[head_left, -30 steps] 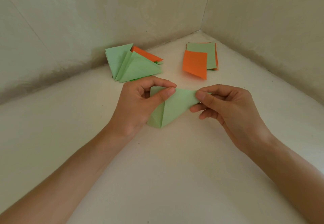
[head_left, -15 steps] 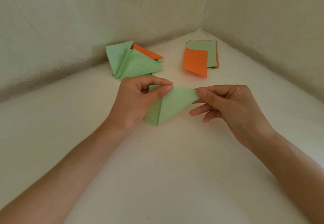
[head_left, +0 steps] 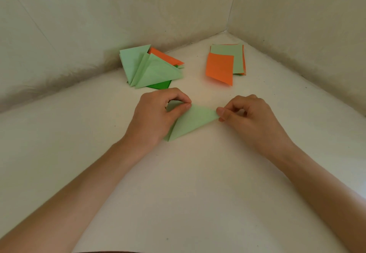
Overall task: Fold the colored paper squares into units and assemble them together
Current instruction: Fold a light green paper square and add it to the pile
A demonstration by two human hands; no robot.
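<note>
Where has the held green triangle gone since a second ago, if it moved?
Yes. The green triangle shifted slightly left, away from the orange sheet.

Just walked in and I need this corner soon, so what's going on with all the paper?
A person is folding paper units. Their left hand pinches the upper corner of a light green folded piece, and their right hand pinches its right tip. Behind the left hand lies a pile of folded triangles, mostly green with one orange. To its right is a stack of flat squares, with an orange sheet overlapping its front. Nothing looks joined yet.
</note>
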